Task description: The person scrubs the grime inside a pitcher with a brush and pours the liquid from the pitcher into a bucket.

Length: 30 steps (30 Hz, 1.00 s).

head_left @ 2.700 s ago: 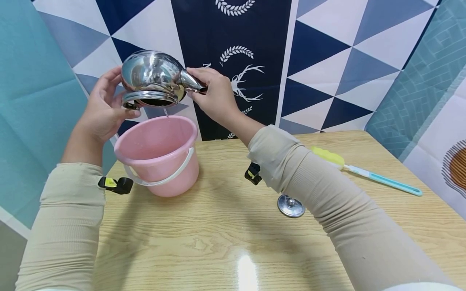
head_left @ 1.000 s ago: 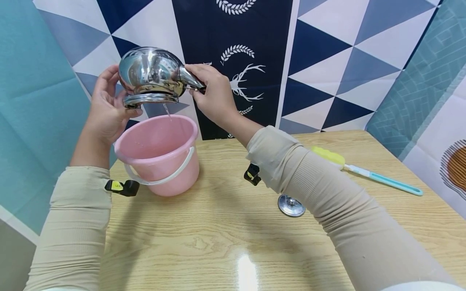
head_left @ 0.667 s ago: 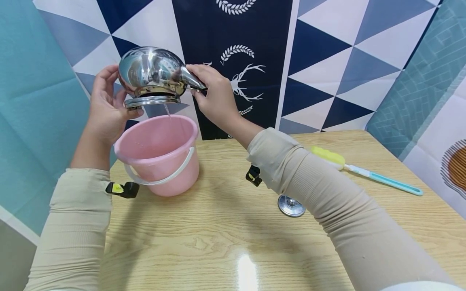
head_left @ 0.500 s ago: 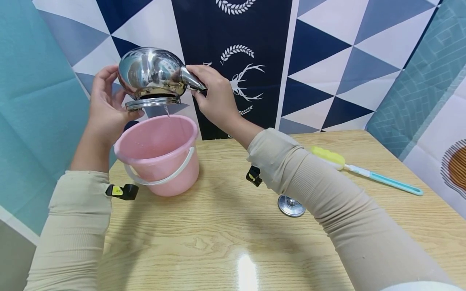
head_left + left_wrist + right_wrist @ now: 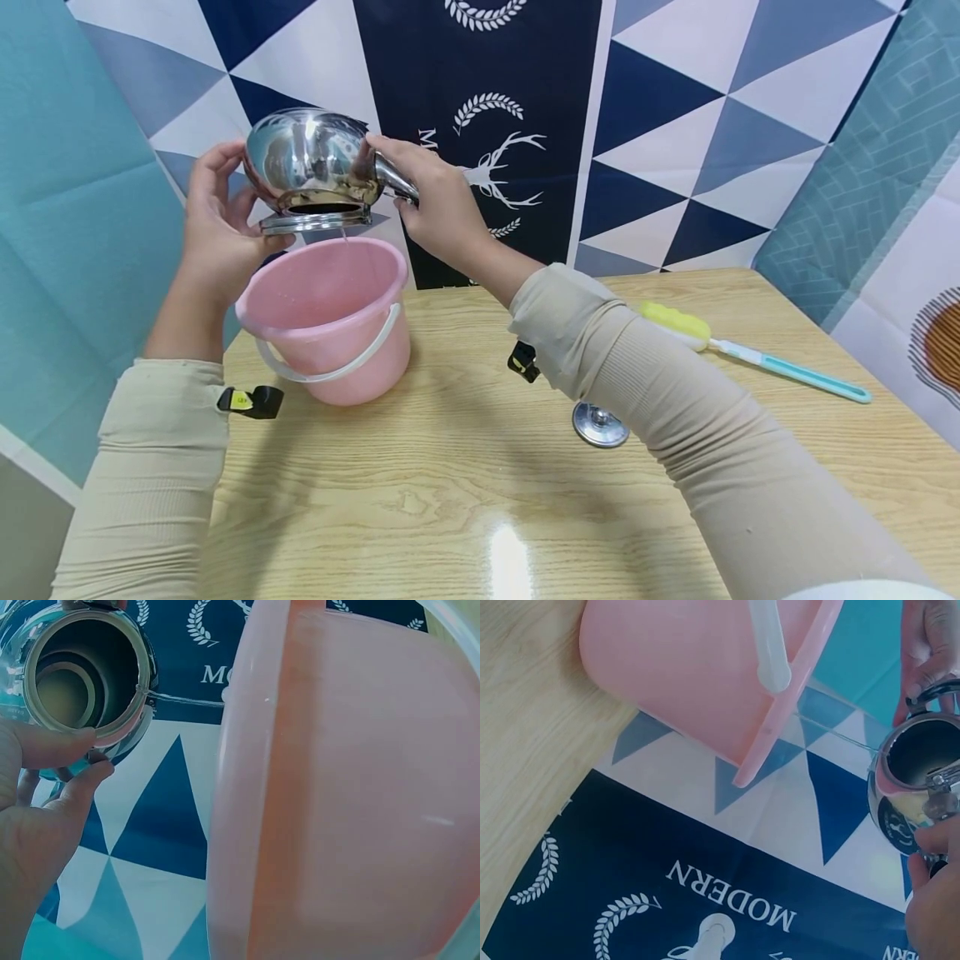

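Note:
A shiny metal teapot (image 5: 303,154) is held in the air, tipped mouth-down over the pink bucket (image 5: 352,367). My left hand (image 5: 217,229) grips it at the left, the thumb by the mouth's rim and fingers against the body. On the other side my right hand (image 5: 442,200) holds the tapered part that sticks out from the pot; whether this is handle or spout I cannot tell. In the left wrist view the teapot's open mouth (image 5: 86,671) faces the camera. A thin stream of water (image 5: 836,729) runs from the rim toward the bucket.
On the wooden table (image 5: 420,500) lies a round metal lid (image 5: 600,425), partly beneath the right forearm. Farther right is a brush (image 5: 787,371) with a yellow sponge head and blue handle. A patterned cloth (image 5: 667,125) covers the wall behind. The bucket's white handle (image 5: 352,364) hangs down in front.
The teapot has dipped slightly and turned, so more of its dark mouth shows. My right hand has shifted a little left with it. The water stream looks thinner. Bucket, lid and brush stay put.

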### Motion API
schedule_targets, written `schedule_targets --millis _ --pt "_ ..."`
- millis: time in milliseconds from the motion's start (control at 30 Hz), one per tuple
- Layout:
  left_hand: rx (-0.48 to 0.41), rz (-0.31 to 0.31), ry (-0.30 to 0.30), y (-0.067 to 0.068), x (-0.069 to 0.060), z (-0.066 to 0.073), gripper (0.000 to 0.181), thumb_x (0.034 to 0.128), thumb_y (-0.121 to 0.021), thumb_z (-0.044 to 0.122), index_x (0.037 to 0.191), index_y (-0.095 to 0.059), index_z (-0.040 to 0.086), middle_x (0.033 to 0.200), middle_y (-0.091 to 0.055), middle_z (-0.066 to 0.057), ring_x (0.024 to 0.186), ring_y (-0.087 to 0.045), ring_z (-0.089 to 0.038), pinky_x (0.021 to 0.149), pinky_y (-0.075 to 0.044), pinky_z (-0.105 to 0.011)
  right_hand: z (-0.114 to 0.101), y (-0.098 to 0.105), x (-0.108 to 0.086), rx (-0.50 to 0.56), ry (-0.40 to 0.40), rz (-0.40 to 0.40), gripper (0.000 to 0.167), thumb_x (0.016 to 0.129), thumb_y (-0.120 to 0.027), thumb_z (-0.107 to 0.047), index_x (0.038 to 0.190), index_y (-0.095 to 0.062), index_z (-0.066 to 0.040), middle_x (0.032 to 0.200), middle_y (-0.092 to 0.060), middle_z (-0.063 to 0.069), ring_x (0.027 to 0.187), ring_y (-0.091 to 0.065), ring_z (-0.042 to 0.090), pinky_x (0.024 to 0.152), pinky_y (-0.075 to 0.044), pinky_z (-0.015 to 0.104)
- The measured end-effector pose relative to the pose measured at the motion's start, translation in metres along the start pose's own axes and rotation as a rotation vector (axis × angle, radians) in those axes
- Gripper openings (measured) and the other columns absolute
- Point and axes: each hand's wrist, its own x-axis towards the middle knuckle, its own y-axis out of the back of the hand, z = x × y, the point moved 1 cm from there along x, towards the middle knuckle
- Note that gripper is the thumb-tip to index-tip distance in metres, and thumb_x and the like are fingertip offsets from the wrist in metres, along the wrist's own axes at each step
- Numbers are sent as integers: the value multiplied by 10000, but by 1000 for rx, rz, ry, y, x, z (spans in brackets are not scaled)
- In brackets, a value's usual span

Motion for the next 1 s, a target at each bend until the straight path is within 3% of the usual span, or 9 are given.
schedule_targets --millis 267,367,600,900,1000 --pt "70 -7 -29 -4 -3 0 971 608 -552 -386 1376 -393 186 1495 -314 8 1316 -420 -237 750 -566 -202 1 0 -2 -17 59 -79 730 857 -591 168 1493 -404 -137 1521 -399 18 1382 -307 45 965 -405 134" --pt "82 -3 -38 -6 -5 3 962 606 -557 -378 1373 -393 179 1493 -314 4 1320 -417 -238 768 -568 -217 1 0 -3 -25 75 -79 742 851 -600 168 1496 -400 -139 1517 -403 26 1372 -334 66 894 -456 156" --pt "179 2 -55 -10 -11 9 959 629 -694 -298 1386 -376 196 1494 -310 10 1333 -417 -213 965 -489 -356 4 -2 -6 -48 112 -59 748 848 -605 163 1497 -395 -143 1498 -419 37 1323 -416 113 728 -493 196" --pt "352 18 -217 -5 -11 -5 940 643 -726 -258 1398 -369 174 1449 -350 14 1308 -452 -229 971 -487 -338 6 -3 -10 -113 185 -56 730 850 -609 153 1490 -391 -120 1478 -426 59 1040 -596 205 746 -493 195" --pt "381 35 -256 -6 -14 -8 946 630 -707 -280 1396 -366 158 1442 -362 20 1283 -474 -228 960 -495 -331 8 -4 -11 -128 214 -46 709 851 -600 162 1477 -405 -109 1474 -429 71 1149 -562 207 843 -496 199"
